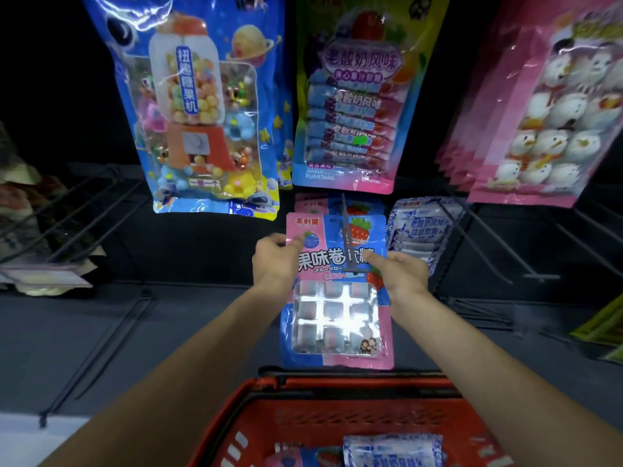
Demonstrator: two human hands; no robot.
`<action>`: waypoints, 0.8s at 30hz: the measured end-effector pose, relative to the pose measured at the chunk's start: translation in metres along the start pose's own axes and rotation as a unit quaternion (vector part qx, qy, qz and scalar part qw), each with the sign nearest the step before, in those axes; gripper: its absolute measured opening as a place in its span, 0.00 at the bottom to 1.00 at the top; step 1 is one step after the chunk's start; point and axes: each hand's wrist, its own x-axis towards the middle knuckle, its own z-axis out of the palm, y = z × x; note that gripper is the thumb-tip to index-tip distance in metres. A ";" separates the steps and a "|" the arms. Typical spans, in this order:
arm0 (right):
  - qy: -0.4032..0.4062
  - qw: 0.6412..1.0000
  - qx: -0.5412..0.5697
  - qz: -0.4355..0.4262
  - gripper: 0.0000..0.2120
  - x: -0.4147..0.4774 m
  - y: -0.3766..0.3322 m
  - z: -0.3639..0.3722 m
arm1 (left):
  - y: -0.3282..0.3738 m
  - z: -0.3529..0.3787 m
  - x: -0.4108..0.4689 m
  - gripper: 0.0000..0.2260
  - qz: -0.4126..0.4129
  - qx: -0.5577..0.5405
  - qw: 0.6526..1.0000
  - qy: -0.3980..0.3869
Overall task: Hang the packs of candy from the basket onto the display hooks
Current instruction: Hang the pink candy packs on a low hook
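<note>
Flat blue-and-pink glossy plastic candy pack [337, 318] on dark wire display hook [347, 237], pinched at upper edges by left hand [274, 261] (9 o'clock) and right hand [401, 274] (3 o'clock). Judged light, limp, slippery: grip stiff top seal beside hang hole. Crowded at 3 o'clock by white-and-blue pack [416, 227]; open toward red plastic basket [229, 419] at 6 o'clock.

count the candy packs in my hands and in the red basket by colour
pink and blue packs: 2 (held pack, basket pack)
white and blue pack: 1
total: 3, as far as the red basket shows; its near end is out of frame
</note>
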 end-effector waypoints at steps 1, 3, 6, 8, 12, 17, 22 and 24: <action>-0.001 1.000 0.003 -0.002 0.16 0.005 0.002 0.003 | -0.001 0.002 0.006 0.12 -0.001 -0.003 1.000 0.004; -0.004 1.000 0.020 0.000 0.19 0.013 0.005 0.007 | -0.003 0.005 0.015 0.13 -0.003 -0.009 1.000 0.013; -0.007 1.000 0.025 -0.015 0.12 0.020 0.008 0.010 | -0.006 0.008 0.025 0.13 -0.010 -0.023 1.000 0.018; -0.009 0.999 0.026 -0.027 0.10 0.023 0.010 0.013 | -0.008 0.010 0.030 0.13 -0.011 -0.023 1.000 0.019; -0.004 0.999 -0.005 -0.049 0.09 0.030 0.012 0.019 | -0.008 0.014 0.035 0.13 0.028 -0.004 0.999 0.023; 0.012 0.992 -0.081 -0.099 0.17 0.039 0.012 0.022 | -0.006 0.011 0.038 0.15 0.078 0.056 0.995 0.014; -0.004 0.980 -0.144 -0.137 0.08 0.042 0.005 0.015 | -0.009 0.000 0.047 0.11 0.129 0.114 0.985 0.018; -0.017 0.973 -0.162 -0.164 0.08 0.040 0.001 0.011 | -0.006 -0.002 0.047 0.07 0.141 0.103 0.984 0.024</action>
